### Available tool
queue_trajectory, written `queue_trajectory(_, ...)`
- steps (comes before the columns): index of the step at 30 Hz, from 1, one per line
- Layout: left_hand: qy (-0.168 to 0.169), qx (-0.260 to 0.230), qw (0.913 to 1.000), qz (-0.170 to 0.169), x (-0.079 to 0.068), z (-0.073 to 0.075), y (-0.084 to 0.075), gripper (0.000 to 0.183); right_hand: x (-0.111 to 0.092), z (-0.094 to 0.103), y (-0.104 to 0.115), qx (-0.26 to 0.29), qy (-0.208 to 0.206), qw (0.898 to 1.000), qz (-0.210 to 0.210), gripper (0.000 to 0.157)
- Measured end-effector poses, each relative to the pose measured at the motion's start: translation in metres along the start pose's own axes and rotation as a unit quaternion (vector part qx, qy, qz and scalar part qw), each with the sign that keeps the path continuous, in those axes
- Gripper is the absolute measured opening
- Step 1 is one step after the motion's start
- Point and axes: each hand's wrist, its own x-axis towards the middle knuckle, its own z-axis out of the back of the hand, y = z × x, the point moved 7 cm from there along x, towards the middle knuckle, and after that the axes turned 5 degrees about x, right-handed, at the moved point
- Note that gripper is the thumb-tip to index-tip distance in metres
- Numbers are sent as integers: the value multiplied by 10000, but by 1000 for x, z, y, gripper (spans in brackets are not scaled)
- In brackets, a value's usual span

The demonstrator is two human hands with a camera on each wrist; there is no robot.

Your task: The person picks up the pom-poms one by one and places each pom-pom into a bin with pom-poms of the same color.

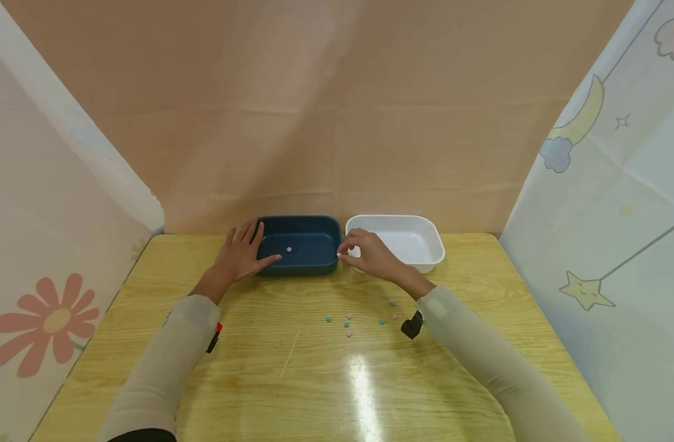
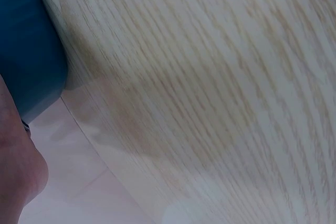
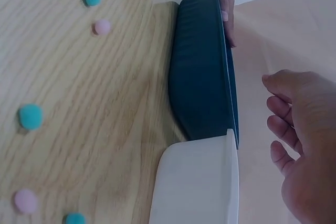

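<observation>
My left hand point(image 1: 240, 252) rests on the left end of a dark blue tray point(image 1: 299, 270), fingers spread along the outer side and thumb over the front rim. One pink pom-pom point(image 1: 289, 250) lies on the tray's floor. Over the gap between this tray and a white tray point(image 1: 425, 267), my right hand point(image 1: 374, 255) pinches another small pink pom-pom point(image 1: 339, 255) between thumb and index finger, near the blue tray's right rim. In the right wrist view, the curled fingers point(image 3: 281, 116) are above the trays, and the held pom-pom cannot be made out.
Several teal pom-poms point(image 3: 30, 116) and pink pom-poms point(image 3: 25, 201) lie scattered on the wooden table point(image 1: 248, 368) in front of the trays. A brown backdrop point(image 1: 337, 153) stands right behind them. Printed panels point(image 1: 619, 202) close off both sides.
</observation>
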Motion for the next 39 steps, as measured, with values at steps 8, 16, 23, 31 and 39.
queue_trajectory(8,-6,70,10000,7,-1,-2,1,107,11,-4,-7,-252,12,9996,-133,5)
queue_trajectory(16,27,89,10000,1,-2,-3,2,108,21,-8,-15,-310,43,9988,-380,7)
queue_trajectory(23,19,86,10000,-34,-1,-2,1,108,29,-14,-24,-351,61,9963,-776,8)
queue_trajectory(31,54,69,10000,-10,1,-10,5,109,36,-15,-31,-528,97,9927,-1083,10)
queue_trajectory(39,-22,3,10000,-29,2,-7,4,113,43,-18,-40,-657,147,9881,-1384,11)
